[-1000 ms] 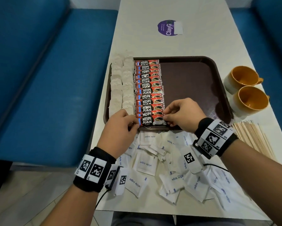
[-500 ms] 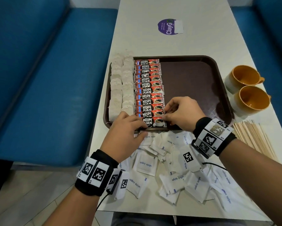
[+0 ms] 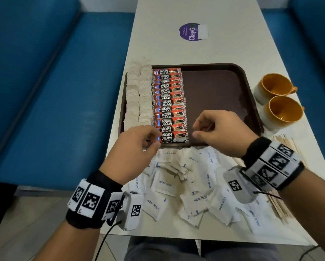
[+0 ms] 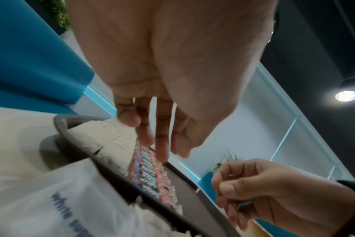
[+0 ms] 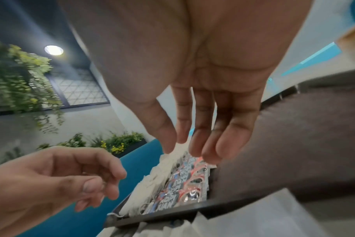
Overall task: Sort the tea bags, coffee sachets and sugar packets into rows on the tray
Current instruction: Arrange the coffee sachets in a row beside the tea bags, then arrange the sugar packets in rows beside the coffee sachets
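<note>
A brown tray (image 3: 216, 87) holds two columns of pale tea bags (image 3: 139, 95) at its left. Beside them lies a column of red coffee sachets (image 3: 169, 104). White sugar packets (image 3: 186, 183) lie heaped on the table in front of the tray. My left hand (image 3: 156, 140) hovers at the left end of the nearest coffee sachet (image 3: 174, 137), fingers loosely curled, holding nothing. My right hand (image 3: 195, 131) hovers just right of that sachet over bare tray, also holding nothing. The wrist views show relaxed fingers on the left hand (image 4: 164, 150) and the right hand (image 5: 192, 150).
Two orange mugs (image 3: 274, 87) (image 3: 284, 110) stand right of the tray. Wooden stirrers (image 3: 284, 204) lie near my right wrist. A purple sticker (image 3: 192, 32) is on the far table. Blue benches (image 3: 54, 91) flank the table. The tray's right half is bare.
Both hands have let go of the nearest coffee sachet, which now lies in the column. The right hand has drawn away to the right, and the left hand has eased back.
</note>
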Demonstrator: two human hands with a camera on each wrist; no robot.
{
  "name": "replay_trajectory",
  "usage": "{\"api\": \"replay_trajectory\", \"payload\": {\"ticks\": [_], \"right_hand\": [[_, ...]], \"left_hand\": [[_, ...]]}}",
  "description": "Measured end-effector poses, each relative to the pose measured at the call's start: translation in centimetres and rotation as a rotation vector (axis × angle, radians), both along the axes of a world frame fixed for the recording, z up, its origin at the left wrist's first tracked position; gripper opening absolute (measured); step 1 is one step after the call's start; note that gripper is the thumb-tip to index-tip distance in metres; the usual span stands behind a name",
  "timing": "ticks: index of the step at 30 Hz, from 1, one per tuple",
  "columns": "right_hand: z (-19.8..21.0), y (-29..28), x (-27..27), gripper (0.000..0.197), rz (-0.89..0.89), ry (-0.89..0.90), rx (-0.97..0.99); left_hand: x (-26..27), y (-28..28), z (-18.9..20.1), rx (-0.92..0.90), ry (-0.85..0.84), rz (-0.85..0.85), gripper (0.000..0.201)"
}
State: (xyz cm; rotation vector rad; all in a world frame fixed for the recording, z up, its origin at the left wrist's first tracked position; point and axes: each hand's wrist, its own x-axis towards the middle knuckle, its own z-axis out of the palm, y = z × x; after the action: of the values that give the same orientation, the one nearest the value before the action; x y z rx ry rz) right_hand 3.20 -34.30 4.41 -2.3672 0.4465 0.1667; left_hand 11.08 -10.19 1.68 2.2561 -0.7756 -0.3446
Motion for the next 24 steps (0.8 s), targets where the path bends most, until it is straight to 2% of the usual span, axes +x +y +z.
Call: {"api": "replay_trajectory", "payload": {"ticks": [2, 5, 7, 10, 12, 16, 20, 24], "right_hand": [[1.1, 0.2, -2.1, 0.010, 0.073, 0.029, -0.035], [1.4, 0.4, -5.8, 0.013, 0.151, 0.156, -0.062], [0.9, 0.4, -8.5, 0.018, 0.181, 0.246, -0.092], [-0.1, 0.4, -12.3, 0.035, 0.184, 0.268, -0.133], [-0.9, 0.7, -14.1, 0.050, 0.163, 0.257, -0.116], [-3.0, 1.0, -15.7, 0.076, 0.157, 0.252, -0.156], [-4.1, 0.7, -15.7, 0.077, 0.123, 0.235, -0.135], [-4.2, 0.7, -15.1, 0.061, 0.104, 0.211, -0.078]], "left_hand": [[-1.2, 0.0, 0.8, 0.092, 0.069, -0.071, 0.012], [-4.1, -0.3, 0.8, 0.287, 0.084, -0.258, 0.012], [-6.3, -0.5, 0.2, 0.319, 0.088, -0.370, 0.018], [-9.3, -0.8, -1.0, 0.327, 0.068, -0.471, 0.025], [-10.6, -1.1, -1.9, 0.334, 0.027, -0.437, 0.030], [-12.1, -2.0, -2.6, 0.360, 0.021, -0.221, 0.038], [-12.9, -2.7, -2.7, 0.449, 0.021, -0.203, 0.042], [-12.8, -3.3, -2.3, 0.439, 0.052, -0.175, 0.037]]}}
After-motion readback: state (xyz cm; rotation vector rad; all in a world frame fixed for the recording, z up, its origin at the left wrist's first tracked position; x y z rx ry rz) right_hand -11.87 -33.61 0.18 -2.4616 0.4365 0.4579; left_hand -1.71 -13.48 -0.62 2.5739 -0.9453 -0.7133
